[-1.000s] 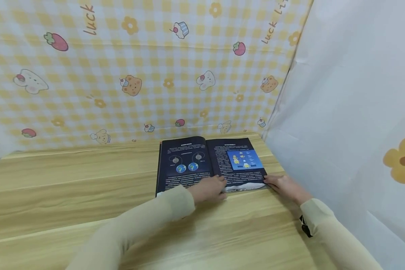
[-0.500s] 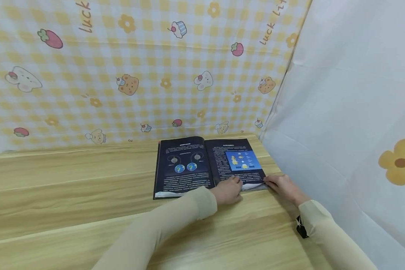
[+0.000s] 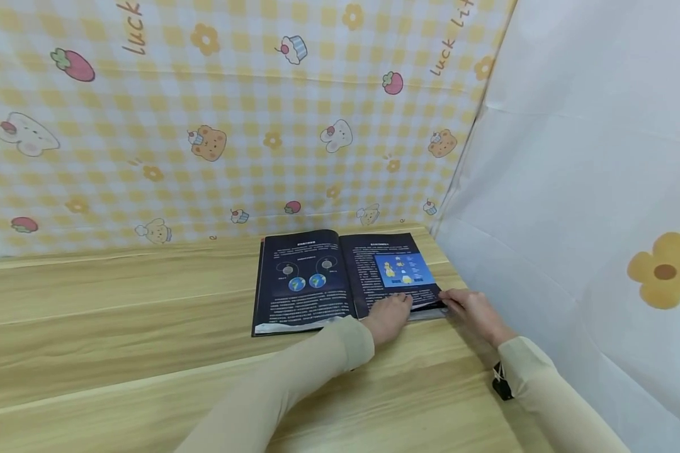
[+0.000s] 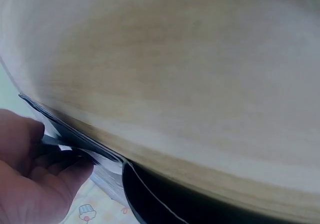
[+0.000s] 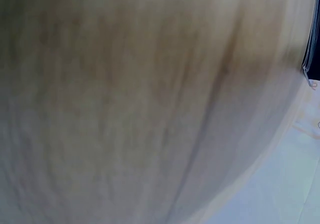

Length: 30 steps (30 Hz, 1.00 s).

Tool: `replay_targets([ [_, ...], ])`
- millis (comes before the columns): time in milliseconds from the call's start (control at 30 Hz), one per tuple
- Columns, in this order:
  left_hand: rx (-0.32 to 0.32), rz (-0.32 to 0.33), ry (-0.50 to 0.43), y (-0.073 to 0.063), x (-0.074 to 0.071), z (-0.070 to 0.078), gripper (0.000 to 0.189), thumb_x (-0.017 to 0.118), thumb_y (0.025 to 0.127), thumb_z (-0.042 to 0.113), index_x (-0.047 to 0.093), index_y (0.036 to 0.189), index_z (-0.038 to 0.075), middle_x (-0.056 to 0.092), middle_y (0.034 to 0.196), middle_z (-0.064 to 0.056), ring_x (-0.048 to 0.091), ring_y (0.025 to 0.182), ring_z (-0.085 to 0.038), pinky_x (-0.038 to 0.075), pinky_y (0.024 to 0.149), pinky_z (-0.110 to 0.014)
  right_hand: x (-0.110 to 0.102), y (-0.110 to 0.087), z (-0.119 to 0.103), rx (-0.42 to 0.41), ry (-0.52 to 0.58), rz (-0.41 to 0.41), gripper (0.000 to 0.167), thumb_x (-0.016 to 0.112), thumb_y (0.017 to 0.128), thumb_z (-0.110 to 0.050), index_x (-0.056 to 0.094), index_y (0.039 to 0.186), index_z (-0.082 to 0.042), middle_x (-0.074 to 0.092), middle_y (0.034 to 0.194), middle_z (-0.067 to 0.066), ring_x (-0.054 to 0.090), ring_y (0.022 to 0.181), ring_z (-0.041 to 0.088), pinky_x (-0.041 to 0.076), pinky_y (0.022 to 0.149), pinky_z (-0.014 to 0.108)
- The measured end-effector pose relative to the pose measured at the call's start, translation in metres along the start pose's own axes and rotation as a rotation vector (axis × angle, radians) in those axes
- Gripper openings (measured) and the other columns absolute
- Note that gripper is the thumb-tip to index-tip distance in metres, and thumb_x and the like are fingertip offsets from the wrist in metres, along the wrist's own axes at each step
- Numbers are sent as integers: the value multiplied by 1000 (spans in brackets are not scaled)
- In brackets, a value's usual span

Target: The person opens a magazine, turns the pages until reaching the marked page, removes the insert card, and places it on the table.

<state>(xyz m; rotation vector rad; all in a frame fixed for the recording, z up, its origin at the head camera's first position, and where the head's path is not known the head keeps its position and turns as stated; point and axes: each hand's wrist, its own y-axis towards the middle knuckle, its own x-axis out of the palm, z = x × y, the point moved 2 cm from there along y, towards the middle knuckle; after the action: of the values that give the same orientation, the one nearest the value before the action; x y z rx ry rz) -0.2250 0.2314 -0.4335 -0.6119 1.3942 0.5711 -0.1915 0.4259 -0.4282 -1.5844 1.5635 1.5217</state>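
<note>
The left hand (image 3: 389, 318) is curling thumb and fingers around the lower edge of a dark navy, printed paper page (image 3: 402, 269), right of the frame's centre, while the right hand (image 3: 475, 312), farther right, is pinching its lower right corner. That page is belonging to an open navy book (image 3: 303, 270) with globe pictures, lying just right of centre on a pale wood-grain table (image 3: 119, 352). Beyond, a yellow-and-white checked cloth (image 3: 164, 104) is filling the upper frame, a white sheet (image 3: 561, 170) the right side.
</note>
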Motion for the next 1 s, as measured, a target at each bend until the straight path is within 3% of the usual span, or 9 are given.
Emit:
replay_targets([
  [133, -15, 21, -26, 1, -1, 0, 46, 46, 98, 9, 38, 143, 14, 49, 140, -3, 51, 124, -16, 48, 95, -30, -1, 0, 0, 46, 16, 6, 19, 62, 86, 1, 68, 104, 1, 69, 101, 20, 66, 92, 38, 54, 78, 45],
  [300, -11, 54, -67, 0, -1, 0, 58, 45, 98, 7, 21, 150, 17, 53, 136, -5, 55, 119, -17, 51, 90, -30, -3, -1, 2, 191, 18, 24, 31, 60, 89, -2, 58, 119, 8, 64, 109, 28, 65, 92, 41, 54, 76, 48],
  [367, -7, 62, -83, 0, -1, -1, 64, 46, 98, 7, 13, 152, 19, 55, 134, -6, 58, 115, -18, 52, 87, -31, -3, -1, 2, 200, -8, 13, 33, 60, 89, -2, 58, 120, 9, 64, 108, 28, 65, 91, 41, 54, 75, 48],
  [500, -15, 84, -129, 1, -1, -2, 77, 50, 96, 5, 1, 152, 25, 51, 137, -11, 64, 101, -23, 55, 78, -33, 1, 0, -1, 77, -90, -75, 33, 64, 87, -7, 60, 117, 6, 63, 113, 25, 63, 97, 41, 51, 83, 51],
  [633, -20, 96, -163, 1, 0, -4, 87, 53, 94, 3, -6, 151, 34, 36, 148, -15, 67, 87, -28, 56, 68, -33, 9, 2, -7, -47, -99, -189, 39, 64, 88, -14, 58, 121, 6, 54, 127, 27, 55, 113, 44, 45, 93, 53],
  [700, -16, 92, -139, 1, 1, -5, 86, 53, 94, 4, -3, 151, 36, 27, 152, -16, 66, 93, -29, 56, 67, -33, 12, 2, -8, -66, -85, -235, 42, 63, 90, -17, 56, 123, 7, 51, 130, 28, 52, 116, 45, 43, 94, 54],
  [800, -46, 61, -74, -1, 2, -9, 77, 53, 95, 9, 8, 151, 34, 16, 156, -14, 54, 119, -32, 56, 72, -33, 14, 3, -9, -77, -78, -275, 42, 61, 91, -18, 56, 124, 7, 52, 129, 28, 52, 116, 45, 44, 94, 53],
  [867, -75, 42, 2, -1, 2, -12, 68, 52, 96, 15, 16, 151, 32, 9, 157, -14, 34, 136, -34, 54, 85, -35, 14, 4, -7, -81, -85, -280, 40, 61, 91, -18, 58, 123, 6, 54, 128, 27, 53, 115, 44, 44, 94, 52],
  [1000, -121, 39, 140, -2, -1, -20, 59, 50, 97, 28, 23, 149, 32, -1, 158, -14, 5, 145, -35, 31, 110, -46, 14, 7, -3, -81, -90, -274, 37, 61, 90, -17, 60, 120, 5, 57, 125, 25, 54, 115, 42, 44, 94, 51],
])
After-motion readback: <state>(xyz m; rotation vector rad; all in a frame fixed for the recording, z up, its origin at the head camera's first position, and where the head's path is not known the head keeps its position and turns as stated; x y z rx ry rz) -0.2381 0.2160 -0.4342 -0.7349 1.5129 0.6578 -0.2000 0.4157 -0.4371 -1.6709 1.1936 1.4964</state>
